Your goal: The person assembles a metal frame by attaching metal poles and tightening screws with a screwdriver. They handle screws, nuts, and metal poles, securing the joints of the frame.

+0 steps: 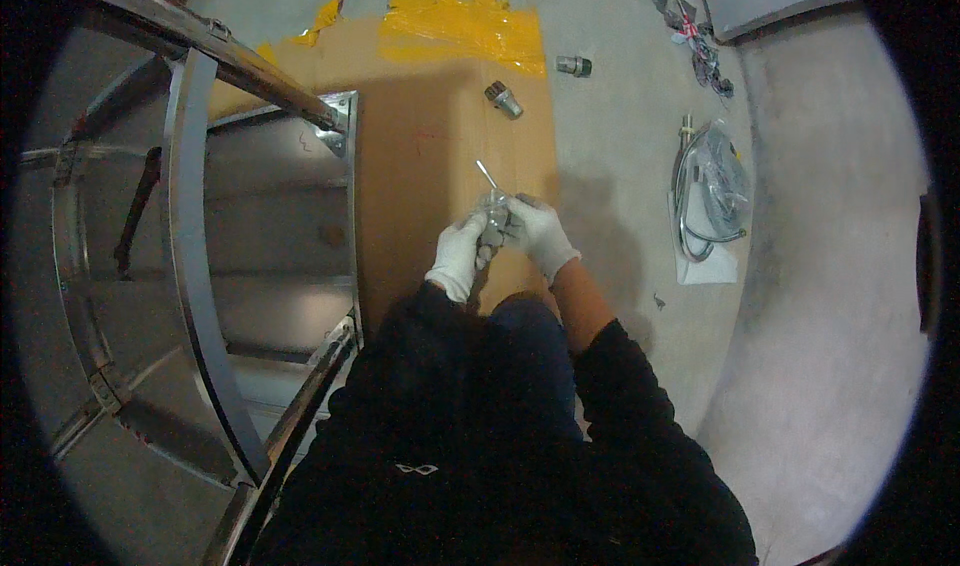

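Observation:
Both my hands wear white gloves with grey palms and meet over the cardboard sheet. Between them is a small see-through, shiny piece, perhaps a little plastic bag; its contents are too small to make out. A thin, pale metal rod sticks out beyond it, away from me. My left hand closes on the piece from the left, fingers curled. From the right, my right hand pinches it. Ahead on the cardboard lies a silver fitting with a ribbed black end.
Left stands an upturned stainless steel frame with legs and rails. A similar fitting lies on the floor. Yellow tape crosses the cardboard's far edge. At right, a metal hose and clear bag lie near a wall.

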### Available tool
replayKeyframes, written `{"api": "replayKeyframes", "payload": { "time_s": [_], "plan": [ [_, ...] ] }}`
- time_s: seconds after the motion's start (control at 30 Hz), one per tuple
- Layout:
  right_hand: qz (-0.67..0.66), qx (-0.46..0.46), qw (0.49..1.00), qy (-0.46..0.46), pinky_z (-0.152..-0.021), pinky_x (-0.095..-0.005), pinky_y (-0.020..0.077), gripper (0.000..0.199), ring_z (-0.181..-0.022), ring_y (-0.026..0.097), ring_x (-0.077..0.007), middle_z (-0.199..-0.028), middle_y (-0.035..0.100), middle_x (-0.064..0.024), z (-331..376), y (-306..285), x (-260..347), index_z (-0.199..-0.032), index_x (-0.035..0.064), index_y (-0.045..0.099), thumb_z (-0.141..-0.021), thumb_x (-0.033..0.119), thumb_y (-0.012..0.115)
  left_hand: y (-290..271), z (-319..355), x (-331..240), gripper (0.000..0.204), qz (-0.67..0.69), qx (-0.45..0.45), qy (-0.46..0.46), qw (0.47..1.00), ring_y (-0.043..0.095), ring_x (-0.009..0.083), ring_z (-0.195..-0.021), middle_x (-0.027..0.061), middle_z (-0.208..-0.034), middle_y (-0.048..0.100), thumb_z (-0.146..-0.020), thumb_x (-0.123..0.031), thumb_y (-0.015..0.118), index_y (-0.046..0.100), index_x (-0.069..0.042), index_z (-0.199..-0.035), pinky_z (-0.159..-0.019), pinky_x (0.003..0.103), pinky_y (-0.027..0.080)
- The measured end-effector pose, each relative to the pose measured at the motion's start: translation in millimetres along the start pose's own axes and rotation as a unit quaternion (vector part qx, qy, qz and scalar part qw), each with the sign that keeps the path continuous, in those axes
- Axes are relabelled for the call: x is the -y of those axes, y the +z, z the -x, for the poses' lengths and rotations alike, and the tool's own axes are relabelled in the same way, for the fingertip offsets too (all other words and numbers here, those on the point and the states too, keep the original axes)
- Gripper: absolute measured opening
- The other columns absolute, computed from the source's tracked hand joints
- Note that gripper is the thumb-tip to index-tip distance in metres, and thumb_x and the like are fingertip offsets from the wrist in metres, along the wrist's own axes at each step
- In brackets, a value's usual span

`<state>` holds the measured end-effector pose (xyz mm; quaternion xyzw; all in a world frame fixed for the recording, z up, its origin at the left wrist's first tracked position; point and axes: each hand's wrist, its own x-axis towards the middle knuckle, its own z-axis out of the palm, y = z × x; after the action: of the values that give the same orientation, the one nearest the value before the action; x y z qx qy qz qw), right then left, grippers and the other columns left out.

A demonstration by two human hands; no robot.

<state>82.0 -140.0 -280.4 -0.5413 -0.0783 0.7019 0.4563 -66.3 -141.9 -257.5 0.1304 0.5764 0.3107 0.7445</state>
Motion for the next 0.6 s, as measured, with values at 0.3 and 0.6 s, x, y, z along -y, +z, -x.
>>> {"api": "replayKeyframes", "payload": {
  "time_s": [0.3, 0.6],
  "plan": [
    [0.547, 0.018, 0.747, -0.378, -0.087, -0.0365, 0.054, 0.042, -0.107, 0.063, -0.0283, -0.117, 0.063, -0.0125, 40, 11, -8, -0.125, 0.0056, 0.06, -0.084, 0.009, 0.068, -6, 12, -3, 0.027, -0.029, 0.008, 0.009, 1.0, 0.047, 0.0099, -0.048, 0.0014, -0.07, 0.062, -0.097, -0.032, 0.057, 0.065, -0.008, -0.09, -0.042, 0.024, 0.033],
    [0.605, -0.027, 0.756, -0.251, -0.078, -0.043, 0.0508, 0.021, -0.089, 0.063, -0.0385, -0.092, 0.066, -0.0185, 13, 49, 34, -0.096, 0.0035, 0.068, -0.084, 0.02, 0.067, -31, 12, -37, 0.029, -0.012, 0.042, 0.065, 0.997, 0.051, 0.0064, -0.059, -0.0001, -0.079, 0.064, -0.099, -0.035, 0.054, 0.065, -0.008, -0.1, -0.048, 0.021, 0.037]
  ]
}}
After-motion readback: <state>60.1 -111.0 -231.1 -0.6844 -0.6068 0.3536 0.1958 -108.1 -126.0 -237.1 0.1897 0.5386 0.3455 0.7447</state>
